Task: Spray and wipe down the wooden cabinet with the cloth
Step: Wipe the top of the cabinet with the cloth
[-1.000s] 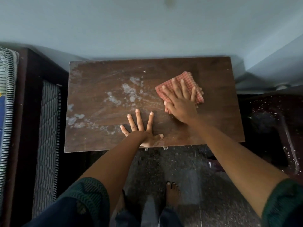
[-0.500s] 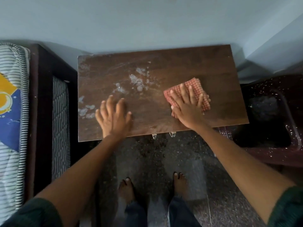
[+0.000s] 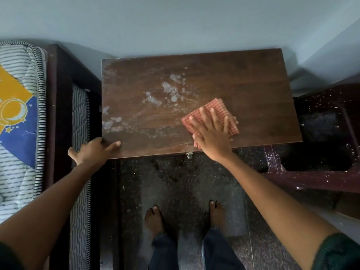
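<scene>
Right hand (image 3: 212, 141) flat on cloth (image 3: 220, 105), left hand (image 3: 93, 152) grips cabinet (image 3: 233, 78) at 7 o'clock; probably best sweeping toward 10 o'clock foam (image 3: 169, 88).

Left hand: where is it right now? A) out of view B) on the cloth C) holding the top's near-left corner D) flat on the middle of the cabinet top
C: the left hand holds the near-left corner of the cabinet top, thumb on the surface; the right hand presses the cloth.
</scene>
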Demonstrator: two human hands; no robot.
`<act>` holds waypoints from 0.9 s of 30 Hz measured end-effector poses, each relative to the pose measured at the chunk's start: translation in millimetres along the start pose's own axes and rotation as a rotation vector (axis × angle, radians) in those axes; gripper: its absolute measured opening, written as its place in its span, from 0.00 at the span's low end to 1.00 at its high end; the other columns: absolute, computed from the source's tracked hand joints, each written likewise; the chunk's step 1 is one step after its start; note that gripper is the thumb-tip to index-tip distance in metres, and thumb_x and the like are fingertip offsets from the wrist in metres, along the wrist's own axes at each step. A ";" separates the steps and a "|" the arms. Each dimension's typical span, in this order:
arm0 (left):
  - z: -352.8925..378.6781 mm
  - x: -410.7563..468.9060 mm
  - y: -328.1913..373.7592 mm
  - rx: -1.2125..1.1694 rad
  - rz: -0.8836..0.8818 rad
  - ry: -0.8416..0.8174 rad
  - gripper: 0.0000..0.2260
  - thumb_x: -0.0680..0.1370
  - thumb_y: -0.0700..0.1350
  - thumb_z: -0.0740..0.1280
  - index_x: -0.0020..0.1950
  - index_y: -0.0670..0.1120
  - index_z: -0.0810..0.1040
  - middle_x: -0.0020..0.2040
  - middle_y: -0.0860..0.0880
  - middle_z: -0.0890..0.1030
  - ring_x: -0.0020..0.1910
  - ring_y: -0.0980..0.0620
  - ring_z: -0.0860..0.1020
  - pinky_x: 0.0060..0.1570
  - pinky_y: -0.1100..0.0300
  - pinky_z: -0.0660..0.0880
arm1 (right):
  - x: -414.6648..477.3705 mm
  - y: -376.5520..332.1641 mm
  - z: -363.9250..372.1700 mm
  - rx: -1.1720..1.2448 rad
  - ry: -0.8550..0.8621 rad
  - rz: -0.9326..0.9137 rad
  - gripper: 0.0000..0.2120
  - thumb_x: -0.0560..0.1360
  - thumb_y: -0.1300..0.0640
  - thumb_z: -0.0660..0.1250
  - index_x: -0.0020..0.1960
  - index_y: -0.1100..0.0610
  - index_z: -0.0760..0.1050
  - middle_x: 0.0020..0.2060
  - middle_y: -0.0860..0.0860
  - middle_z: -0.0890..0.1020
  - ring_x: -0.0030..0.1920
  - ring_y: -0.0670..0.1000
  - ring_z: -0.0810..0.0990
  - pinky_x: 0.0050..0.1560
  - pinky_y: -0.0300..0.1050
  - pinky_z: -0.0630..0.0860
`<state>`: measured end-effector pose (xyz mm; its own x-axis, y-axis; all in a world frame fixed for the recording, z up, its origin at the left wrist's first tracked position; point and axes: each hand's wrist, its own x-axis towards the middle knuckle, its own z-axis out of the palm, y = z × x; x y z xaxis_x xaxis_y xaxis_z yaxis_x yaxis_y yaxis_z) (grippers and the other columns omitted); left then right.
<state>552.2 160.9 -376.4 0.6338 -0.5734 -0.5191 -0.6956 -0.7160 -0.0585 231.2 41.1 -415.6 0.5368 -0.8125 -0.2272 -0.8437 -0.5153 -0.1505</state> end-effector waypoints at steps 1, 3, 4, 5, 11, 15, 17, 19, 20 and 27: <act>-1.3 3.8 0.3 0.000 -0.012 -0.025 0.26 0.73 0.69 0.59 0.51 0.47 0.76 0.49 0.44 0.81 0.55 0.40 0.76 0.67 0.43 0.53 | -10.0 -1.9 4.8 -0.014 0.014 -0.080 0.26 0.77 0.37 0.38 0.74 0.41 0.45 0.75 0.45 0.43 0.75 0.53 0.43 0.70 0.63 0.37; -5.4 10.0 2.0 -0.032 -0.032 -0.082 0.25 0.73 0.67 0.62 0.49 0.46 0.77 0.45 0.45 0.79 0.54 0.41 0.77 0.64 0.42 0.60 | -30.5 4.8 12.6 -0.062 0.036 -0.198 0.26 0.78 0.39 0.44 0.75 0.42 0.48 0.76 0.47 0.47 0.75 0.54 0.46 0.71 0.65 0.41; -7.3 12.8 4.4 -0.084 -0.028 -0.109 0.25 0.72 0.66 0.65 0.49 0.44 0.79 0.45 0.45 0.79 0.52 0.40 0.78 0.60 0.44 0.66 | -36.6 13.0 14.0 -0.080 0.047 -0.228 0.27 0.78 0.40 0.46 0.75 0.42 0.49 0.76 0.47 0.49 0.76 0.54 0.47 0.71 0.64 0.42; -9.0 13.9 6.8 -0.142 -0.021 -0.134 0.25 0.72 0.64 0.67 0.51 0.42 0.80 0.45 0.43 0.80 0.51 0.40 0.79 0.55 0.48 0.71 | -39.2 20.8 13.4 -0.088 0.049 -0.243 0.26 0.78 0.40 0.47 0.75 0.42 0.49 0.76 0.47 0.50 0.76 0.54 0.47 0.72 0.63 0.42; -20.0 9.9 16.6 -0.248 -0.055 -0.133 0.23 0.71 0.54 0.74 0.53 0.36 0.78 0.50 0.38 0.79 0.53 0.37 0.78 0.44 0.53 0.70 | -12.0 -25.7 5.8 0.080 0.018 0.111 0.29 0.74 0.34 0.35 0.73 0.41 0.43 0.74 0.47 0.41 0.74 0.50 0.39 0.65 0.55 0.22; -24.8 9.6 21.3 -0.220 -0.070 -0.168 0.23 0.70 0.55 0.74 0.54 0.38 0.77 0.52 0.38 0.81 0.52 0.38 0.79 0.50 0.49 0.76 | -10.5 -74.8 11.1 0.072 0.034 0.033 0.26 0.78 0.37 0.39 0.75 0.41 0.47 0.75 0.47 0.46 0.75 0.54 0.44 0.69 0.62 0.31; -27.7 7.9 22.9 -0.222 -0.086 -0.169 0.24 0.70 0.55 0.74 0.56 0.38 0.76 0.54 0.38 0.80 0.54 0.38 0.79 0.52 0.48 0.75 | -31.3 -70.9 16.7 0.014 0.033 -0.121 0.24 0.79 0.40 0.44 0.75 0.42 0.50 0.76 0.48 0.52 0.76 0.55 0.49 0.70 0.66 0.43; -28.7 6.0 23.9 -0.236 -0.096 -0.165 0.24 0.70 0.54 0.74 0.57 0.38 0.76 0.54 0.39 0.80 0.54 0.38 0.78 0.51 0.48 0.75 | -48.7 -48.0 21.6 -0.020 0.090 -0.192 0.25 0.80 0.41 0.45 0.75 0.41 0.47 0.76 0.46 0.50 0.76 0.54 0.50 0.71 0.64 0.46; -28.3 5.3 24.4 -0.243 -0.102 -0.161 0.24 0.71 0.54 0.74 0.57 0.38 0.76 0.54 0.39 0.80 0.54 0.39 0.79 0.50 0.49 0.75 | -53.2 -35.4 21.4 -0.013 0.113 -0.173 0.25 0.80 0.40 0.43 0.75 0.40 0.45 0.76 0.44 0.47 0.75 0.54 0.50 0.72 0.63 0.45; -26.8 4.2 22.7 -0.278 -0.099 -0.175 0.23 0.72 0.53 0.73 0.59 0.39 0.76 0.55 0.39 0.80 0.54 0.39 0.79 0.49 0.51 0.74 | 7.2 -71.3 3.8 0.156 0.022 0.298 0.29 0.72 0.36 0.35 0.72 0.41 0.40 0.74 0.47 0.39 0.75 0.55 0.37 0.66 0.59 0.26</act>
<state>548.1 131.5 -357.0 0.6093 -0.4357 -0.6625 -0.4996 -0.8598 0.1059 295.3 73.0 -410.1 0.2654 -0.9276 -0.2631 -0.9515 -0.2079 -0.2267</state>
